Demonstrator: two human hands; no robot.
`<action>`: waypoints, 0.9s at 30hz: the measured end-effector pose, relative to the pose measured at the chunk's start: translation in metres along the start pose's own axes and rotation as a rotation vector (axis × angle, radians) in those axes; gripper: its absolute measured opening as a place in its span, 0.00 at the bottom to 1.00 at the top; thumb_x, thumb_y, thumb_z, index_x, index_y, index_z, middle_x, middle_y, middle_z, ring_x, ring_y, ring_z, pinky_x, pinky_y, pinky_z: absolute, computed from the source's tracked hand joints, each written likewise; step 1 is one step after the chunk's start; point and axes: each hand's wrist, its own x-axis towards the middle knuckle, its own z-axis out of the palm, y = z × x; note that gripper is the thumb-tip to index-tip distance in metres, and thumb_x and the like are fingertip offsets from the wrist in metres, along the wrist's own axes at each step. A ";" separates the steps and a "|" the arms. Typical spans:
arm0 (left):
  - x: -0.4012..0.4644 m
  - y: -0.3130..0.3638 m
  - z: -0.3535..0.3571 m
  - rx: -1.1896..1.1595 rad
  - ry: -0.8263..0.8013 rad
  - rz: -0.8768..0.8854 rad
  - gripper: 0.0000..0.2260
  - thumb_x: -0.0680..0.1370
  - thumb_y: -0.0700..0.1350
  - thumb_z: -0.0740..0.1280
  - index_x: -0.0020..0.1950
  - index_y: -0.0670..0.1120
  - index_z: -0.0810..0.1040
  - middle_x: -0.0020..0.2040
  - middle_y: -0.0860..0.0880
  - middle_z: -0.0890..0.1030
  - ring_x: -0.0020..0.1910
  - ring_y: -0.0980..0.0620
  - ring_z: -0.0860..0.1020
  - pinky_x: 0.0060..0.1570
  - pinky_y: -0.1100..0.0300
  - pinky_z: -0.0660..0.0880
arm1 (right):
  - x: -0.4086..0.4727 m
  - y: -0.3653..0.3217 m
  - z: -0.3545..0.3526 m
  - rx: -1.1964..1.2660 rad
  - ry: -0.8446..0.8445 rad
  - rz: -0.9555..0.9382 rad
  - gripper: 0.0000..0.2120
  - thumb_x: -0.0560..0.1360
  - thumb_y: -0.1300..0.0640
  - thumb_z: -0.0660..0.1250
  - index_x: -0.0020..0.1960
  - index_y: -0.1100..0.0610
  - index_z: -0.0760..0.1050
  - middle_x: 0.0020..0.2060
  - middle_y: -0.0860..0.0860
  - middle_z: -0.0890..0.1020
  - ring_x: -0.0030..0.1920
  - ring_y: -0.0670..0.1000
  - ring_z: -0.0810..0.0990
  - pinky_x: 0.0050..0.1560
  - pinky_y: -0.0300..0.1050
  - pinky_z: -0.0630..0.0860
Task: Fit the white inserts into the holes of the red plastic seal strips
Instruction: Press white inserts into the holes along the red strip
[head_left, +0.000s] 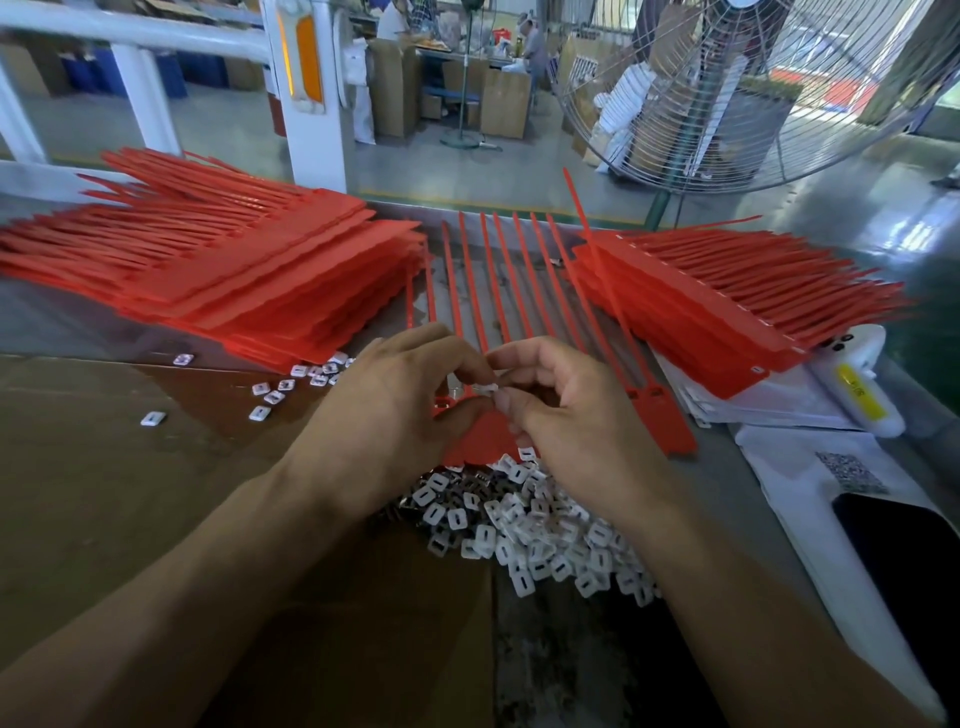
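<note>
Hands meet over the tabletop: right hand (566, 415) pinches a white insert (488, 388) above a red strip (485, 434) that the left hand (395, 410) holds. Tilted, it could jam or drop among the loose inserts (540, 535).

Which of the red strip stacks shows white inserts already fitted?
The right stack: small white marks run along its heads. The left stack shows plain red.
</note>
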 end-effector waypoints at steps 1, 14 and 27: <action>0.000 0.000 0.000 -0.007 0.003 -0.021 0.07 0.75 0.53 0.71 0.51 0.53 0.81 0.46 0.61 0.76 0.44 0.58 0.76 0.46 0.67 0.71 | 0.000 0.000 0.000 -0.003 0.003 0.002 0.12 0.81 0.56 0.69 0.61 0.43 0.79 0.50 0.38 0.84 0.48 0.37 0.83 0.52 0.39 0.79; 0.002 -0.017 -0.001 0.063 -0.133 -0.410 0.03 0.77 0.51 0.73 0.49 0.56 0.83 0.46 0.60 0.78 0.49 0.57 0.75 0.60 0.47 0.73 | -0.001 0.001 -0.005 -0.153 0.052 0.051 0.04 0.81 0.50 0.68 0.54 0.44 0.82 0.45 0.40 0.84 0.46 0.34 0.80 0.43 0.30 0.73; 0.004 -0.021 -0.002 0.098 -0.133 -0.456 0.03 0.76 0.55 0.73 0.49 0.62 0.81 0.45 0.63 0.73 0.54 0.55 0.71 0.63 0.44 0.69 | -0.001 0.001 -0.006 -0.159 0.036 0.039 0.04 0.82 0.50 0.68 0.52 0.45 0.82 0.44 0.41 0.85 0.45 0.35 0.81 0.40 0.25 0.73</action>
